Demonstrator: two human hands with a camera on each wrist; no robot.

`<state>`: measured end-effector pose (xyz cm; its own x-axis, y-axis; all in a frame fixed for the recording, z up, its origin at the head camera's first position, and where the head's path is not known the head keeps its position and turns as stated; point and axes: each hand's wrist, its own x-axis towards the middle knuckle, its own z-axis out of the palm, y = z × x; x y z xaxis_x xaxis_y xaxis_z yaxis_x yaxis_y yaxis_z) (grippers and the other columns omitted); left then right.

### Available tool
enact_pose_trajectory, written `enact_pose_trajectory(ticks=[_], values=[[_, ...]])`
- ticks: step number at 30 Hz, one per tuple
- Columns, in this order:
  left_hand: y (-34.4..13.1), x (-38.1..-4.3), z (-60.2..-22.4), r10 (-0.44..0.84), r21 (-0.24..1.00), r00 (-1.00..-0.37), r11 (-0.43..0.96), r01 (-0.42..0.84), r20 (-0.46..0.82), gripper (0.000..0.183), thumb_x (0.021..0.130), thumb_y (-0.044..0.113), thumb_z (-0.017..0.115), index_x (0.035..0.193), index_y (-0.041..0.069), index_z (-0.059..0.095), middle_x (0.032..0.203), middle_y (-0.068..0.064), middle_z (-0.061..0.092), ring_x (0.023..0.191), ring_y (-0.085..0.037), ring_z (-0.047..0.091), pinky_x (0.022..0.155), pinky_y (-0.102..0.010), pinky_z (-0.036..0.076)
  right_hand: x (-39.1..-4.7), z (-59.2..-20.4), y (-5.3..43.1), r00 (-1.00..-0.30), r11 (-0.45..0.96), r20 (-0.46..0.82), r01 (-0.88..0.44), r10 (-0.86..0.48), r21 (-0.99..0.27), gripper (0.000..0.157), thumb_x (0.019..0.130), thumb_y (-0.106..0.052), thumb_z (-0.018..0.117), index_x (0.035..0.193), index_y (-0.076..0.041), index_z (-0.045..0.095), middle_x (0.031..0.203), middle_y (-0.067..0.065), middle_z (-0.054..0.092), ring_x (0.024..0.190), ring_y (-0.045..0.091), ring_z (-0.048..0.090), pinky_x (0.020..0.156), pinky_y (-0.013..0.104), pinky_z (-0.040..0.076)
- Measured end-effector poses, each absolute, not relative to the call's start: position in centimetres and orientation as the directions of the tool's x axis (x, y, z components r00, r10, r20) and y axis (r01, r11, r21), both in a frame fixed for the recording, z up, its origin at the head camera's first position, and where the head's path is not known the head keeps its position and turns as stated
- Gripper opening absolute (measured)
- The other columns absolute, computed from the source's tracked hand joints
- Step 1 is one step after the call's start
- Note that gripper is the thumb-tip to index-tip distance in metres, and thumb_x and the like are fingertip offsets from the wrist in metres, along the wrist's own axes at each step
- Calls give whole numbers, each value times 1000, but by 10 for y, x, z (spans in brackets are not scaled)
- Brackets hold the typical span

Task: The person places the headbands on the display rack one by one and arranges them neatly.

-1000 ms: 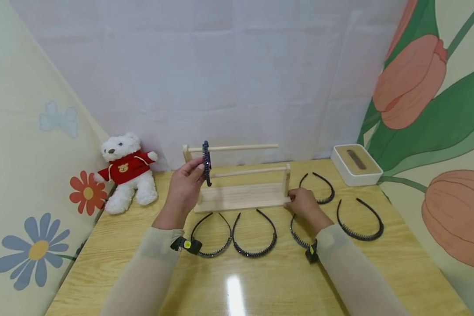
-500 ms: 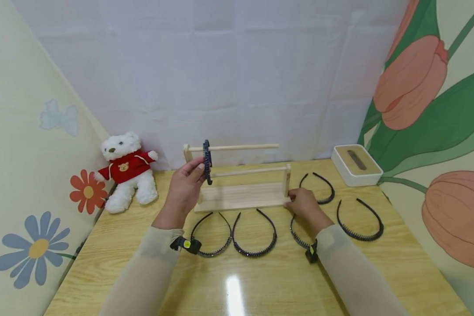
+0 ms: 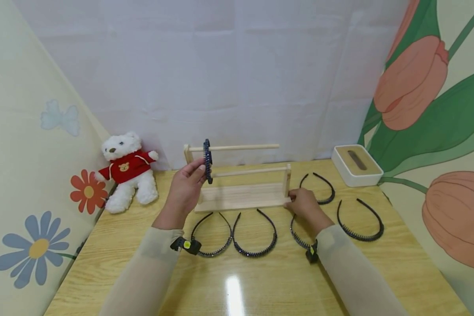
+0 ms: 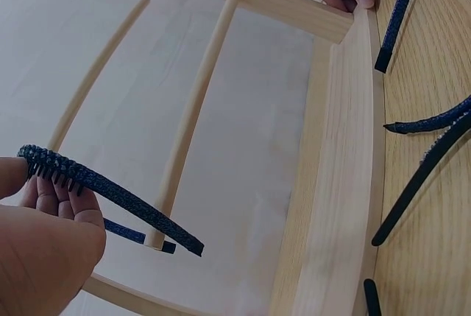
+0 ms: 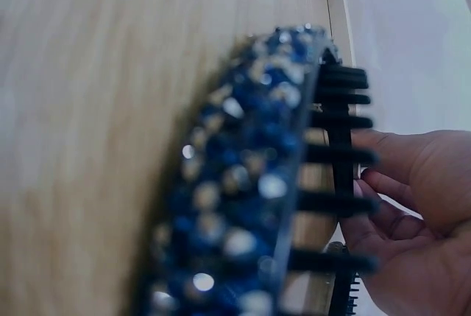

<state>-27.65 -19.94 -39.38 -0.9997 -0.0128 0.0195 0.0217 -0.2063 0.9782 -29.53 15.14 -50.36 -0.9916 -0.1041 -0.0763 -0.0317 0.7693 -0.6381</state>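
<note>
My left hand (image 3: 185, 184) pinches a dark blue beaded headband (image 3: 207, 161) with comb teeth, held upright at the left part of a pale wooden rack (image 3: 241, 197). In the left wrist view the headband (image 4: 132, 201) shows its two ends on either side of the free end of the lower rod (image 4: 193, 110). The upper rod (image 3: 245, 147) passes behind the headband's top. My right hand (image 3: 305, 204) grips the right end of the rack's base, thumb on the wood. A glittering headband (image 5: 235, 176) lies close below the right wrist, filling much of that view.
Two headbands (image 3: 254, 253) lie in front of the rack, and others (image 3: 363, 237) on the right side of the wooden table (image 3: 268, 285). At the back left sits a white teddy bear (image 3: 128, 169) in red. A white box (image 3: 357, 164) with a wooden lid stands back right.
The headband in my left hand has shifted very slightly up and to the right. My right hand and the rack stay in place.
</note>
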Motion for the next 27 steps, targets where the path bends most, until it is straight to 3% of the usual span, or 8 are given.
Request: enact_pose_trajectory(ticks=[5,11,18,23,27], values=[[-201,-278,-395,-17,982,-1000,-190,23,21,43,117,8,45,158,-6,48,141,-6,60,123,-11,62,111,-23,51,-297,-505,151,-993,778,-77,-25,-94,-628,34,98,-16,83,128,-1,79,111,16,80,98,29,70,91,46,60],[-203,-279,-397,-16,984,-1000,-174,25,22,43,118,9,44,158,-6,48,150,-15,56,126,-13,62,122,-30,46,-299,-507,151,-993,775,-83,-8,-78,-632,36,97,-15,84,130,-1,79,110,15,80,98,28,70,91,44,60],[-204,-278,-397,-4,985,-1000,-169,22,21,45,118,10,45,161,-4,47,139,-5,62,134,-16,59,128,-34,40,-298,-507,152,-994,768,-74,-10,-76,-640,37,97,-17,84,130,-1,79,110,15,80,97,28,70,88,44,60],[-204,-278,-398,-5,985,-1000,-173,17,16,47,118,10,43,163,-3,44,160,-22,51,144,-21,55,130,-34,38,-297,-506,152,-995,774,-68,-18,-79,-633,34,96,-16,84,127,-2,80,107,14,80,95,28,69,89,44,59],[-204,-278,-399,-5,983,-1000,-183,16,16,48,118,11,43,164,-2,43,165,-25,45,145,-21,55,129,-33,39,-297,-506,152,-994,773,-73,-12,-75,-634,35,96,-15,84,128,-2,79,108,15,80,97,28,69,90,45,60]])
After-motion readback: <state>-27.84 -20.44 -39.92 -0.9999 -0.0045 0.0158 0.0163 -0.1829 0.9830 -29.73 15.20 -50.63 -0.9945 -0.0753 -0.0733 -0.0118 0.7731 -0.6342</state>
